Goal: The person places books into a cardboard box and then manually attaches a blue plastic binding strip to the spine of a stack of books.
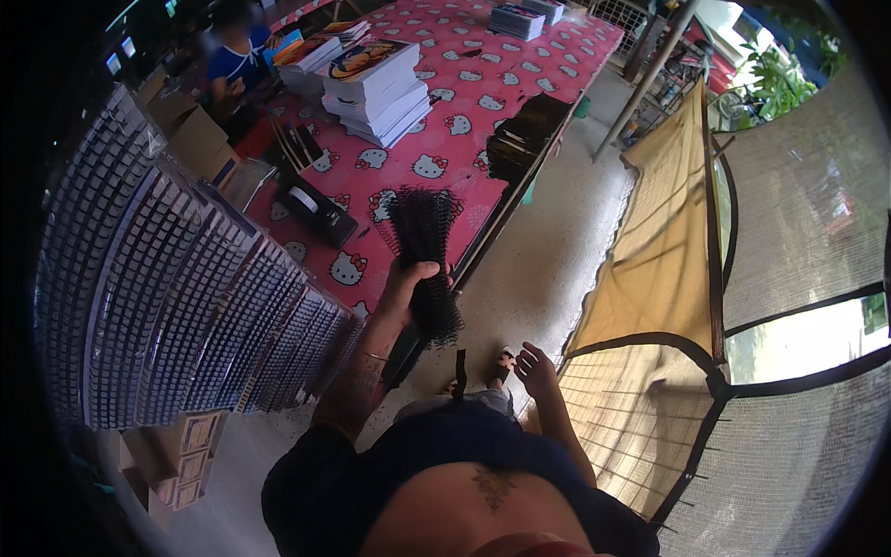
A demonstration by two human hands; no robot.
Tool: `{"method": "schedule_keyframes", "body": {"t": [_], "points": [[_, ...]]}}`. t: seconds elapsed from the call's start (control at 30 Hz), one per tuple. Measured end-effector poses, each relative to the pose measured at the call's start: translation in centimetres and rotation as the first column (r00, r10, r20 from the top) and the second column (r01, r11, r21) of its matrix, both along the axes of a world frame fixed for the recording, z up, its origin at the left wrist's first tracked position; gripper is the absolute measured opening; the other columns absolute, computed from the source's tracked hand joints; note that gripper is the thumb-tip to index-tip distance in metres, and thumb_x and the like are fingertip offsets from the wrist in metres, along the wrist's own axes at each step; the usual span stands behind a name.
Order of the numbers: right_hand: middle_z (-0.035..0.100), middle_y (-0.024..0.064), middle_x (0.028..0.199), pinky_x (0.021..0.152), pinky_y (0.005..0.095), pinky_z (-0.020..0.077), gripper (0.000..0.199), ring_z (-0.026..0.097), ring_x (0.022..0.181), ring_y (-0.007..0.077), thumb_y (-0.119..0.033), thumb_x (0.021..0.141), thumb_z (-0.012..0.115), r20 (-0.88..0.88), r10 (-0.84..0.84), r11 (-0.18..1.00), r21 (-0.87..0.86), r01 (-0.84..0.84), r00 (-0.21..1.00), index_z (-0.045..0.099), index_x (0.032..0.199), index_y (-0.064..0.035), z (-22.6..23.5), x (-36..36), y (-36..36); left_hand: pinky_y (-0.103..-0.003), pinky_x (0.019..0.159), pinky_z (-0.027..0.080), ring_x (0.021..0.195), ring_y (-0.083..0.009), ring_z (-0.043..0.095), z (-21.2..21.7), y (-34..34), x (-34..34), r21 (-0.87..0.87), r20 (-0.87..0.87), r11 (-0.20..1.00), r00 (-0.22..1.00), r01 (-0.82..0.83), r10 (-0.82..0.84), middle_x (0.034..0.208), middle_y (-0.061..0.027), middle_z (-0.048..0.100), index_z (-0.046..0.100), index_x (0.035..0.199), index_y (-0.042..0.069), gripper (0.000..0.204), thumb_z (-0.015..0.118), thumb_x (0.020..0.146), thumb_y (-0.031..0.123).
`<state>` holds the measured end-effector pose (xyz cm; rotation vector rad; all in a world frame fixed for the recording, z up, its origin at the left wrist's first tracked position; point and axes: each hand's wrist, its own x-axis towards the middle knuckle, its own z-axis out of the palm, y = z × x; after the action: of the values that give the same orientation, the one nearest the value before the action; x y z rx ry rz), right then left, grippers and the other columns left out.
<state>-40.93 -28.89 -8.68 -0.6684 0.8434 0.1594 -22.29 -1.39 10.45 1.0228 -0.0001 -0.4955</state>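
Held a bunch of black wire binding coils (425, 260) up over the near edge of the pink table (464, 93), left hand (406, 288) wrapped tight round the middle. Looked light, springy, easy to tangle. Right hand (535, 360) hung open, holding nothing.

One bundle of black binding combs (425, 260) is held; one more pile of black combs (520, 135), three book stacks (376, 88), one tape dispenser (316, 209), two hands.

bundle of black spiral binding combs (424, 260), held upright, fanned out at top, above table edge
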Motion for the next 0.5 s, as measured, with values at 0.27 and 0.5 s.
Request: {"method": "schedule_keyframes", "body": {"t": [0.27, 0.5], "points": [[0.062, -0.0003, 0.090, 0.078, 0.0338, 0.0492, 0.032, 0.061, 0.085, 0.0149, -0.030, 0.099, 0.051, 0.087, 0.419, 0.897, -0.191, -0.398, 0.904, 0.059, 0.123, -0.0098, 0.9, 16.1, -9.3, -0.036, 0.075, 0.053, 0.079, -0.0219, 0.065, 2.2, -3.8, 0.4, 0.011, 0.153, 0.984, 0.973, -0.175, 0.171, 0.088, -0.0096, 0.064, 0.059, 0.110, 0.002, 0.048, 0.070, 0.071, 0.028], [0.062, 0.0006, 0.092, 0.076, 0.0328, 0.0497, 0.032, 0.060, 0.085, 0.0142, -0.029, 0.099, 0.052, 0.148, 0.456, 0.868, -0.291, -0.402, 0.878, 0.059, 0.124, -0.0085, 3.3, 25.8, -13.2, -0.035, 0.082, 0.048, 0.079, -0.0210, 0.060, 2.3, -7.0, 1.8, -0.223, -0.027, 0.966, 0.991, -0.131, 0.129, 0.085, -0.0072, 0.058, 0.051, 0.123, 0.002, 0.064, 0.068, 0.070, 0.034]]}}
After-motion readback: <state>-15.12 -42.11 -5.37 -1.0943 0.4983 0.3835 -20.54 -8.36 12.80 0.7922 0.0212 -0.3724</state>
